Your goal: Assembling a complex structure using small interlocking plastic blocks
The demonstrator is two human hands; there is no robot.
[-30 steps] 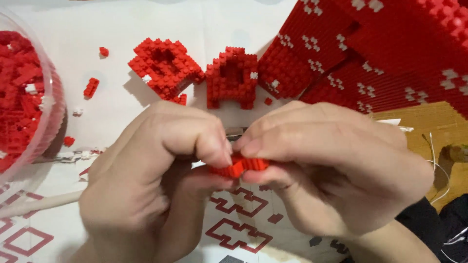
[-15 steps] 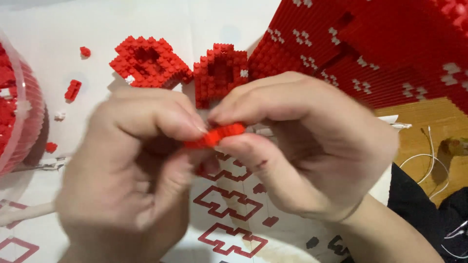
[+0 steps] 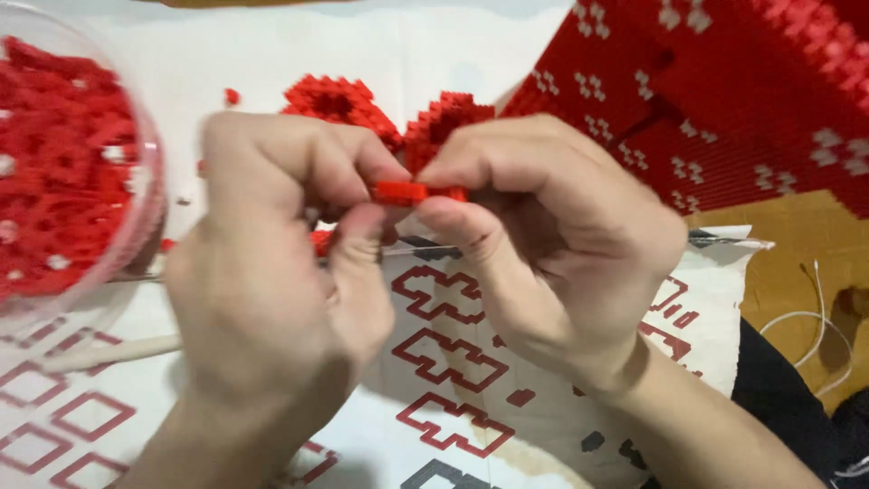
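Observation:
Both hands meet at the middle of the view over a white sheet. My left hand (image 3: 281, 281) and my right hand (image 3: 552, 244) pinch the two ends of a small red strip of tiny bricks (image 3: 412, 192) between thumbs and forefingers. Behind the fingers lie two small red brick assemblies (image 3: 348, 104), partly hidden by my knuckles.
A clear plastic bowl (image 3: 149, 204) full of loose red bricks stands at the left. A large red brick panel with white dots (image 3: 724, 100) fills the upper right. The white sheet (image 3: 453, 380) bears red and black printed patterns. A white cable (image 3: 815, 317) lies on the wooden surface at right.
The view has shifted so the bowl fills more of the left side. Both hands stay closed on the red strip, which now sits slightly higher and nearer the two small assemblies.

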